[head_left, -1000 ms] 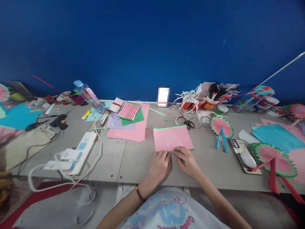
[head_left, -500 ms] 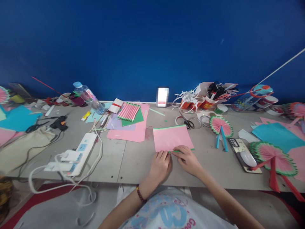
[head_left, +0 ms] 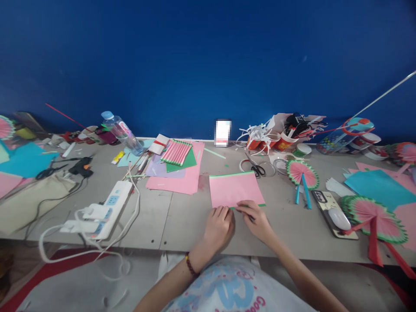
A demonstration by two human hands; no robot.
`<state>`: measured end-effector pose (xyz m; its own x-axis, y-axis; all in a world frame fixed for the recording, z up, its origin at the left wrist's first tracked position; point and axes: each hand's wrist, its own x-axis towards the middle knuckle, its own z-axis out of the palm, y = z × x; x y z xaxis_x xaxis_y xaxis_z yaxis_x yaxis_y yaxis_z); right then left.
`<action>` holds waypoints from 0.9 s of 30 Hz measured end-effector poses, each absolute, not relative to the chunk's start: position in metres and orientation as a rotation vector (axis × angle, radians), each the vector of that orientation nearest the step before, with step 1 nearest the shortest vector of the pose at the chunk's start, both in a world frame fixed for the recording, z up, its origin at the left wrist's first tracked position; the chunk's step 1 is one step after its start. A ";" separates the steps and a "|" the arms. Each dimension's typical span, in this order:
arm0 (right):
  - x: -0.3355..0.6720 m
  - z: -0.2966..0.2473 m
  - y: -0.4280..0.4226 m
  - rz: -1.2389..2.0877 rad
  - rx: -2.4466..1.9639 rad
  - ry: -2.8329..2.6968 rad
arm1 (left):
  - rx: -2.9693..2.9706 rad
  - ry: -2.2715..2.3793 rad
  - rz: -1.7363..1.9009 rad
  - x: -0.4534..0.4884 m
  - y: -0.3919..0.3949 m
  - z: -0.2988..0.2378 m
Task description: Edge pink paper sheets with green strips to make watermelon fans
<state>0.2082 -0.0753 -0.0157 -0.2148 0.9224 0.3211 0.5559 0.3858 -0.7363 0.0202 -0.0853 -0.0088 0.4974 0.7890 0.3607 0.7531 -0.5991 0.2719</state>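
Pink sheet: my left hand and right hand cover its near edge; I can't tell whether they pinch it.
White card: blurred, I read nothing.
Far-left fan: cut off by the edge.
Bottle label: too small.

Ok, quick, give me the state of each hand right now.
Left hand: fingers curled on the near edge of the pink sheet; grip cannot be told.
Right hand: fingertips on the same edge; grip cannot be told.
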 end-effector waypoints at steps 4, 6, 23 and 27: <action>0.202 -0.012 -0.075 0.953 -1.319 -1.498 | 2.584 1.376 0.755 0.021 -0.084 -0.005; 0.199 -0.009 -0.075 1.154 -1.311 -1.286 | 2.568 1.386 0.785 0.022 -0.083 -0.005; 0.194 -0.005 -0.075 1.183 -1.375 -1.237 | 2.559 1.369 0.765 0.021 -0.083 -0.007; 0.193 -0.009 -0.075 0.708 -1.420 -1.574 | 2.550 1.375 0.733 0.021 -0.084 -0.005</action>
